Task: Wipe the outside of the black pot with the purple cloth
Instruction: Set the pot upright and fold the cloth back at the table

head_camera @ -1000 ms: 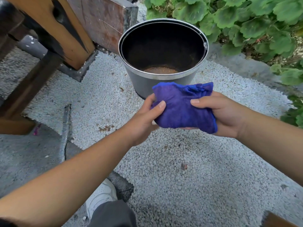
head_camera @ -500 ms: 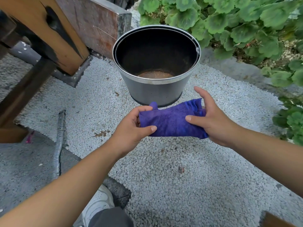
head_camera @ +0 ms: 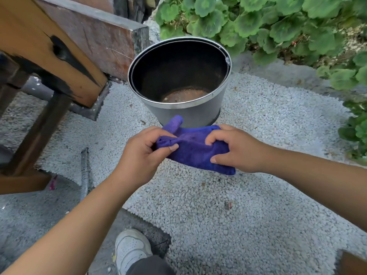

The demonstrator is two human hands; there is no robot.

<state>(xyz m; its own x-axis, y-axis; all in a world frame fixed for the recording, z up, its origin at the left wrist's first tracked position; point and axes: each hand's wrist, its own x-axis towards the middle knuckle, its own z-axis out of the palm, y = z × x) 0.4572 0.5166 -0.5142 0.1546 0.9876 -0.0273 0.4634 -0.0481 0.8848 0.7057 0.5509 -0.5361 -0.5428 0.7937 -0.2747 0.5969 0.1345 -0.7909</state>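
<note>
The purple cloth (head_camera: 195, 150), a soft folded terry rectangle, is held between both hands just in front of the black pot (head_camera: 179, 80): the left hand (head_camera: 142, 153) pinches its bunched left end, the right hand (head_camera: 237, 148) clasps its right edge. The round, tapered pot, matte-walled with a pale rim and rusty floor, stands upright on white pebble gravel (head_camera: 228, 215).

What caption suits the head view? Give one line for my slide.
Both hands, left and right, fold a purple cloth before a black pot.
</note>
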